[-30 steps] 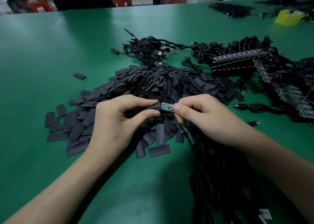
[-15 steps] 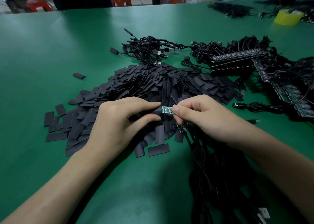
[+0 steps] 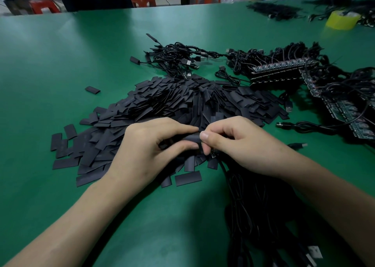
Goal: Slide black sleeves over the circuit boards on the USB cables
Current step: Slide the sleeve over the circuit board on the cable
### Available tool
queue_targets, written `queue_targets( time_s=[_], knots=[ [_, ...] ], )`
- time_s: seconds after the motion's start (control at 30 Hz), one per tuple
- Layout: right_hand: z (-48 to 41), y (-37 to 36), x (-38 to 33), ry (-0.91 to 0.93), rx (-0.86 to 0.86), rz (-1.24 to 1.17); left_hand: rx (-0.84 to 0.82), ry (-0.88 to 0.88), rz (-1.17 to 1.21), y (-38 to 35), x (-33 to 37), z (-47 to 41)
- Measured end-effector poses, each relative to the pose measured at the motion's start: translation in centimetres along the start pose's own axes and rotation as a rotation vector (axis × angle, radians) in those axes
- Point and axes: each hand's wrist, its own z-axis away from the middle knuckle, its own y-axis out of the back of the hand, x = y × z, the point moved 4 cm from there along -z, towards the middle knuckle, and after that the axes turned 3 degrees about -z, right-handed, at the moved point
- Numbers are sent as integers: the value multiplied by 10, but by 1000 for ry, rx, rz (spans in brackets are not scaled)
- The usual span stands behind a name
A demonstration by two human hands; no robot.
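Both hands are held close together above the near edge of the pile of sleeves (image 3: 182, 104), with the forearms reaching in from the near left and near right. The left hand (image 3: 146, 149) is turned knuckles-up, its thumb and forefinger curled forward into a pinch. A black sleeve (image 3: 191, 139) is held in that grip, lying roughly level between the 2 hands. The right hand (image 3: 239, 147) is curled as well: its thumb tip is pressed against the sleeve's right end, its forefinger is tucked beneath, and the remaining fingers are folded into the palm, so this grip is closed on the same sleeve. The board being covered cannot be seen (it is hidden by the sleeve or the fingers). A bundle of cables (image 3: 263, 206) runs from under the right hand towards the near right. Strips of circuit boards (image 3: 284, 68) lie far right on the green worktop (image 3: 60, 64), and a tangle of USB cables (image 3: 178, 57) lies beyond the pile. A roll of yellow tape (image 3: 341, 20) stands at the far right.
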Motion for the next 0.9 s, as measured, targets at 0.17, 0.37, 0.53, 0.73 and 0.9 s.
queue_targets(
  time_s=[0.17, 0.37, 0.53, 0.73, 0.9],
  knots=[
    [3, 7, -6, 158, 229, -84, 57, 97, 71, 2, -8, -1],
    [8, 11, -14, 382, 361, 97, 101, 224, 293, -3, -15, 3],
    [10, 11, -15, 494, 398, 229, 87, 268, 370, -7, -19, 5],
    [9, 7, -15, 496, 389, 225, 64, 161, 222, -4, -11, 2],
    [8, 8, -12, 374, 409, 27, 102, 124, 128, 2, -8, 0]
  ],
)
